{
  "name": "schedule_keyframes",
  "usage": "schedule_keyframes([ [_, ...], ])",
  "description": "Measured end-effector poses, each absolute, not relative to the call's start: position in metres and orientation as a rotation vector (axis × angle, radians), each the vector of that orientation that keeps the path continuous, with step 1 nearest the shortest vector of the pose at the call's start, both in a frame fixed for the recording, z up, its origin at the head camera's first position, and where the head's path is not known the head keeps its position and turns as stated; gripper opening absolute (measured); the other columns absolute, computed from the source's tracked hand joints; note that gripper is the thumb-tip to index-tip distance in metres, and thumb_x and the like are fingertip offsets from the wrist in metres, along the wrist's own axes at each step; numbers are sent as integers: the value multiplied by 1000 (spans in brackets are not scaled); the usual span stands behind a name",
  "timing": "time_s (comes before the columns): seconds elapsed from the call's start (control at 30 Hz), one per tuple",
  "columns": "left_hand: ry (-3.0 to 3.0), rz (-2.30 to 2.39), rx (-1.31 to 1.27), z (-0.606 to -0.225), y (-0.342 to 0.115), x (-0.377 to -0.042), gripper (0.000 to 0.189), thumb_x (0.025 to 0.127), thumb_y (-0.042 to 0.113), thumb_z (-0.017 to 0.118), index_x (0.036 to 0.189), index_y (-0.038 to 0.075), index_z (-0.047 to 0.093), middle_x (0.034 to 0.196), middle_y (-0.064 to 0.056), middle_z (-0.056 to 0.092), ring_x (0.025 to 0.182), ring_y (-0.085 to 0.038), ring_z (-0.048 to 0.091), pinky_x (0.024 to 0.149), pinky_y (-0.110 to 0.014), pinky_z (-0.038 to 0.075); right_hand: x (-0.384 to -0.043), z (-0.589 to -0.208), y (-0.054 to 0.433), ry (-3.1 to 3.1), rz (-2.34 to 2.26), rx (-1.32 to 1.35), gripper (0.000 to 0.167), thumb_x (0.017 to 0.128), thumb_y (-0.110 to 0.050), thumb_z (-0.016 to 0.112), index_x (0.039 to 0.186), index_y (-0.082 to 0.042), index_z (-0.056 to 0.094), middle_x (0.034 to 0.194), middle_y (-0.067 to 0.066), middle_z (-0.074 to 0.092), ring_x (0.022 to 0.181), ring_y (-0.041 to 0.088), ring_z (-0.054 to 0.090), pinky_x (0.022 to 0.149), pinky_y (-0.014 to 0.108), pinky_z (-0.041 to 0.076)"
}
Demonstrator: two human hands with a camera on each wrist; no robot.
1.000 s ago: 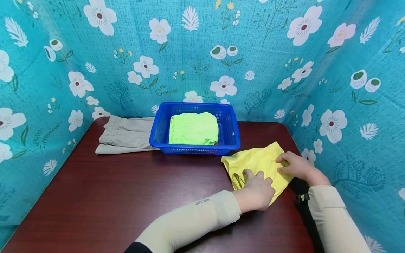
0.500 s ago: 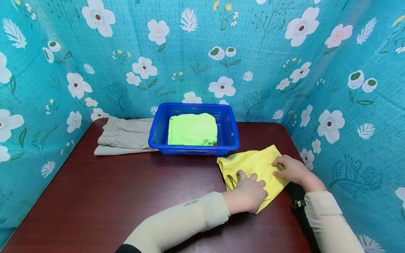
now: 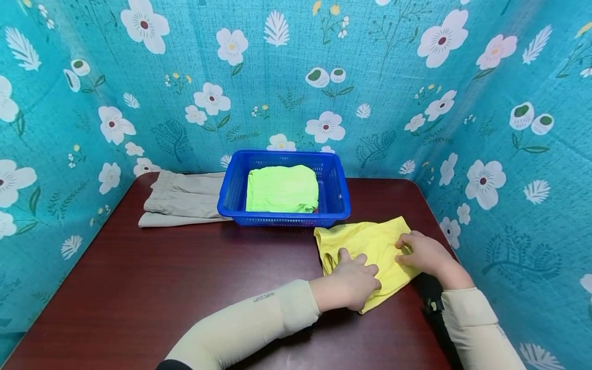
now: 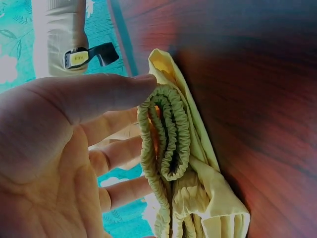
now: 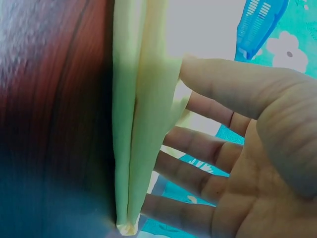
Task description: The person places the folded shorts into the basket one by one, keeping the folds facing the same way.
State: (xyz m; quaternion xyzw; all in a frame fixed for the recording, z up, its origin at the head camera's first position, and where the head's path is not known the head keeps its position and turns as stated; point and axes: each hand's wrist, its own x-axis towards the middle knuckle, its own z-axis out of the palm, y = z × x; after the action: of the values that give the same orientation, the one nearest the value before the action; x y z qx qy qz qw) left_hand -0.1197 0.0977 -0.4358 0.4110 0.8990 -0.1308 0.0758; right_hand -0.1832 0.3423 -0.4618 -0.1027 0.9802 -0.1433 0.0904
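A folded yellow garment with a gathered elastic waistband, apparently shorts, lies on the table right of the basket. My left hand rests on its near left part with the fingers spread. In the left wrist view the left thumb touches the rolled elastic band, and the fingers lie over the top. On the garment's right side, my right hand touches the cloth with thumb and fingertips, a gap showing between them. From the right wrist, its fingers look nearly straight against the folded layers.
A blue plastic basket stands at the back middle, holding a folded bright green garment. Grey folded clothing lies to its left, partly behind it. Flowered teal cloth walls the dark wooden table at back and sides.
Both hands have slid left and slightly toward the person, and the yellow shorts have shifted the same way. The basket and the grey clothing stay put.
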Motion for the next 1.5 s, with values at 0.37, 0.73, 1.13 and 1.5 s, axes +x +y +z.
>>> schedule_keyframes([
  [0.37, 2664, -314, 1278, -434, 77, -122, 50, 81, 41, 84, 124, 58, 65, 121, 22, 56, 108, -15, 45, 93, -54, 37, -169, -456, 323, 2926, -420, -362, 26, 81, -23, 84, 94, -9, 66, 87, 7, 57, 76, 20, 51, 63, 34, 43],
  [0.73, 2656, -234, 1314, -433, 58, -125, 41, 86, 34, 80, 119, 56, 69, 116, 20, 58, 104, -15, 45, 92, -52, 37, -160, -455, 308, 2937, -382, -343, 27, 82, -26, 85, 94, -10, 66, 85, 5, 57, 73, 18, 50, 62, 34, 44],
  [1.13, 2661, -205, 1326, -432, 45, -122, 39, 89, 28, 76, 117, 55, 71, 112, 18, 59, 101, -17, 45, 89, -52, 38, -150, -455, 294, 2949, -344, -283, 28, 82, -28, 85, 93, -12, 66, 81, 4, 55, 67, 18, 50, 60, 34, 43],
  [1.5, 2693, -156, 1298, -429, 33, -116, 39, 82, 27, 81, 111, 53, 74, 107, 18, 60, 96, -18, 45, 82, -48, 37, -141, -453, 278, 2973, -339, -282, 27, 84, -29, 83, 97, -11, 68, 85, 6, 57, 67, 18, 50, 60, 37, 46],
])
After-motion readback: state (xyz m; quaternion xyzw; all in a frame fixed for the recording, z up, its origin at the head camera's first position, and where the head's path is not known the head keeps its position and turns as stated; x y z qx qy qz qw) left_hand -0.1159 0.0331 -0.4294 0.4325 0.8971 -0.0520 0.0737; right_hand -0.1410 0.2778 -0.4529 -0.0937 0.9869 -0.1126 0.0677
